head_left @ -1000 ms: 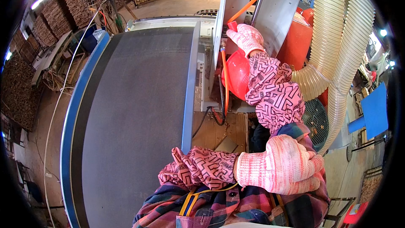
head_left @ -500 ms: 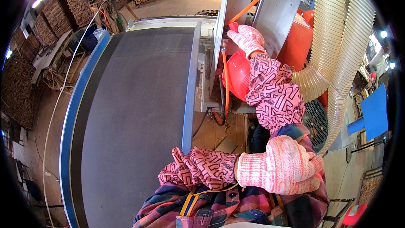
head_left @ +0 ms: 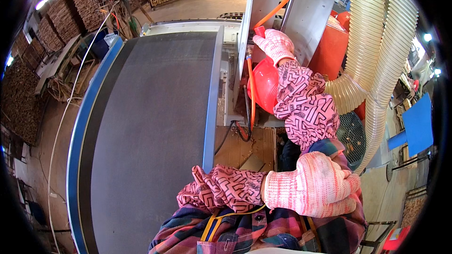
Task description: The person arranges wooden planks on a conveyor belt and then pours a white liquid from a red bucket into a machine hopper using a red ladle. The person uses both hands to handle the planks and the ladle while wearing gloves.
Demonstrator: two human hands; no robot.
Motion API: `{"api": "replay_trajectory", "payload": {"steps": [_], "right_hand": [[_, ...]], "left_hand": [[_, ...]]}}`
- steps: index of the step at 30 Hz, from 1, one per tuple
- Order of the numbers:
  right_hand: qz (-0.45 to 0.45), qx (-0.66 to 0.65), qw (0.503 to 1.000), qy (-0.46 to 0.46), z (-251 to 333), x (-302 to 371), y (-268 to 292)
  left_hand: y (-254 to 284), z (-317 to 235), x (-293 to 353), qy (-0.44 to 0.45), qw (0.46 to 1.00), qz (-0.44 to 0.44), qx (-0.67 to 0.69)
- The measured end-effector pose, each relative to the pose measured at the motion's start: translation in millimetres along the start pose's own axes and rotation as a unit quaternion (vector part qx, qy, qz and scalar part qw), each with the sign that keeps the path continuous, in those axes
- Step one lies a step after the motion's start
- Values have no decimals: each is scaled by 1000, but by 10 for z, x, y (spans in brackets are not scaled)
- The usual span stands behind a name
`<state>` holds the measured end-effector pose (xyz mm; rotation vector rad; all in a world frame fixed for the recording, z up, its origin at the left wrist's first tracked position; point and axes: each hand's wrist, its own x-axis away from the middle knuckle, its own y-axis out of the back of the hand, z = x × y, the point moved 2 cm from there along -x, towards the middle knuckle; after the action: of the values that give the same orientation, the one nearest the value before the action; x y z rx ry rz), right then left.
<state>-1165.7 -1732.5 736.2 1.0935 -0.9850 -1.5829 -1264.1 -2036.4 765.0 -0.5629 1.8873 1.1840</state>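
A curved orange hose (head_left: pixel 282 4) (red-tipped) slants down to the right hand (head_left: pixel 275 45).

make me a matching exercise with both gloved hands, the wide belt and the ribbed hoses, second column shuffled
Column one
1. left hand
2. right hand
3. wide belt
4. ribbed hoses

Column two
A. dark grey
B. at the red piece by the orange tube's lower end
C. pale yellow
D. in front of the plaid shirt

Right pairs: 1-D, 2-B, 3-A, 4-C
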Motion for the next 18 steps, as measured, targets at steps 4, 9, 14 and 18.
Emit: {"api": "replay_trajectory", "payload": {"steps": [4, 9, 14, 18], "right_hand": [[-6, 12, 1000, -5, 37, 21, 26], [-15, 13, 1000, 11, 21, 10, -13], [-16, 11, 1000, 4, 13, 34, 27], [-23, 10, 1000, 17, -7, 11, -15]], "left_hand": [[-166, 39, 73, -7, 999, -23, -41], [-121, 7, 60, -1, 998, -34, -50], [-25, -8, 29, -29, 996, -44, -72], [-63, 9, 61, 6, 999, 16, -46]]}}
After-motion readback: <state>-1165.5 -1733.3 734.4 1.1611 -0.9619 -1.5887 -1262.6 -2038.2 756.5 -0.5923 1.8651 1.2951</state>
